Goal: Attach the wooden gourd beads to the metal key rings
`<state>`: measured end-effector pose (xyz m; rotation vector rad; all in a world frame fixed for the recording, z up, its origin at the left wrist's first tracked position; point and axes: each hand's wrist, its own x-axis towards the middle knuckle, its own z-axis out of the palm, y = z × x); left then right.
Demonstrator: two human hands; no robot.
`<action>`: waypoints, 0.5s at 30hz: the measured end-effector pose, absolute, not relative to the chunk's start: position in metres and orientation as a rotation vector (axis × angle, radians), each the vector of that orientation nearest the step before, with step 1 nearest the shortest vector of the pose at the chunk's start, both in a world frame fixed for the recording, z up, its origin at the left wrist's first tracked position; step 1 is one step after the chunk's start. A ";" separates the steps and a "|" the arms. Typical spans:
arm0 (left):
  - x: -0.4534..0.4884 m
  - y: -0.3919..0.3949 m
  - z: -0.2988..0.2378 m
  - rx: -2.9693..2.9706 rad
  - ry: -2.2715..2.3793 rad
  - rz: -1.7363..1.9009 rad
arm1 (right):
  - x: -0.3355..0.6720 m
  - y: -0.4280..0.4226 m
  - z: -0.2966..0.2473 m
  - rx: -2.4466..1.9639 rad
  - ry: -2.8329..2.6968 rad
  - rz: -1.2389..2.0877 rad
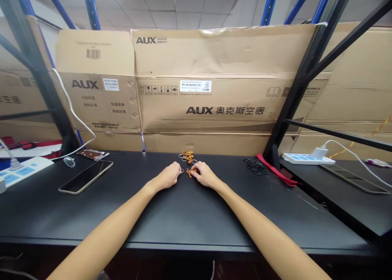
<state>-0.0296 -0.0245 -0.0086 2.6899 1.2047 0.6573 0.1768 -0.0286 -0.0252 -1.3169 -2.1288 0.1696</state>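
Observation:
Both my hands rest on a black table [183,214], fingers curled toward each other. My left hand [169,175] pinches a small metal ring at its fingertips. My right hand [204,174] pinches a small orange-brown bead charm [189,172] that lies between the two hands. Just behind them sits a little pile of the same bead charms with metal rings [187,156].
A phone [85,176] lies face up at the left, with a brown packet [92,154] and white cable [73,116] behind it. Black rings [256,167] and a red strap [275,172] lie at the right. Cardboard boxes [214,84] wall the back. Power strips [306,158] sit on both sides.

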 end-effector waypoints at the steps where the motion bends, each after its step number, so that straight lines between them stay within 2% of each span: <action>1: -0.029 -0.024 -0.009 2.670 1.216 0.665 | 0.177 -0.029 -0.025 -1.302 -2.129 0.191; 9: -0.028 -0.019 -0.012 2.558 1.227 0.771 | 0.171 -0.033 -0.026 -1.088 -2.064 0.387; 15: -0.029 -0.019 -0.007 2.567 1.179 0.744 | 0.167 -0.034 -0.024 -1.043 -2.016 0.333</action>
